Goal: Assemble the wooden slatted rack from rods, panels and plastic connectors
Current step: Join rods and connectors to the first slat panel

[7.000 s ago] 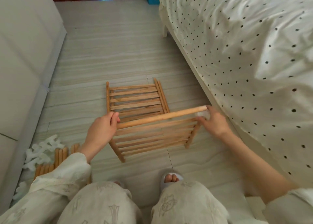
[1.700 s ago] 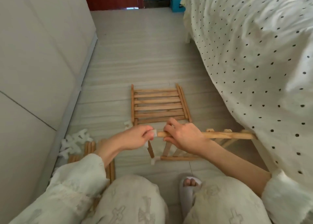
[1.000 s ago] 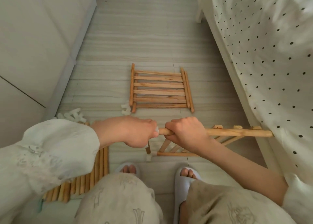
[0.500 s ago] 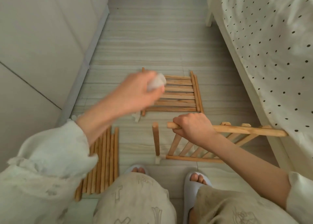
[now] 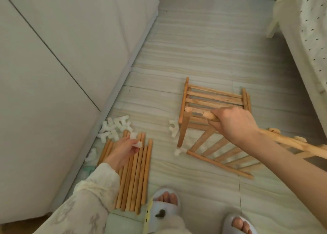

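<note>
Head view, looking down at the floor: her right hand [image 5: 231, 123] grips the top rod [image 5: 210, 116] of a slatted panel [image 5: 217, 152] propped on edge, fingers wrapped round it. The left hand [image 5: 122, 150] pinches a white plastic connector [image 5: 138, 144] over a bundle of loose rods [image 5: 134, 177]. More connectors [image 5: 115, 127] lie heaped by the wardrobe [image 5: 53, 74], and stacked panels [image 5: 214, 99] lie flat beyond.

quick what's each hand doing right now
Left hand: pinching a white connector over the loose rods.
Right hand: gripping the top rod of the panel.
</note>
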The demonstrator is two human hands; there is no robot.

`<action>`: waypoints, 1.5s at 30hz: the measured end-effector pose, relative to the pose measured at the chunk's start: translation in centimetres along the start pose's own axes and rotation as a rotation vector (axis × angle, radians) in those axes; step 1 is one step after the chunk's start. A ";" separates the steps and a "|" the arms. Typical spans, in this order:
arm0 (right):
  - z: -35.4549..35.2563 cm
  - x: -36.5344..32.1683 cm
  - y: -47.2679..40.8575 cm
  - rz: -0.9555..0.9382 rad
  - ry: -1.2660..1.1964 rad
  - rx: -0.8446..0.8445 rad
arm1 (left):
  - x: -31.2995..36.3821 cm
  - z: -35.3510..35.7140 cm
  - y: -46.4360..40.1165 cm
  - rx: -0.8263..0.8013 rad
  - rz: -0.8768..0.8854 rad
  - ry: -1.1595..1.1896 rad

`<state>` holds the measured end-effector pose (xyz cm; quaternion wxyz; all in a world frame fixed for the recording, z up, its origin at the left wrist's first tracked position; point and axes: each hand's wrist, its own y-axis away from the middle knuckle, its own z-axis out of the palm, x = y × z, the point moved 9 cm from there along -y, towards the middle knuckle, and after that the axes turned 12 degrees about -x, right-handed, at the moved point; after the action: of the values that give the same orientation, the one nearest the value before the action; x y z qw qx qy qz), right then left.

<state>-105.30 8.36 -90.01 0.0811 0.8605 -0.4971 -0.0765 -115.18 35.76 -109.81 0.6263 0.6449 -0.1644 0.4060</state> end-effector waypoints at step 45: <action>3.2 -3.5 5.4 -0.184 -0.049 -0.278 | 9.7 14.8 13.6 -0.445 0.443 -0.403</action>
<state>-112.27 8.53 -91.76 0.1801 0.8807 -0.4028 -0.1725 -114.34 22.54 -91.87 0.6031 0.5090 -0.5042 0.3507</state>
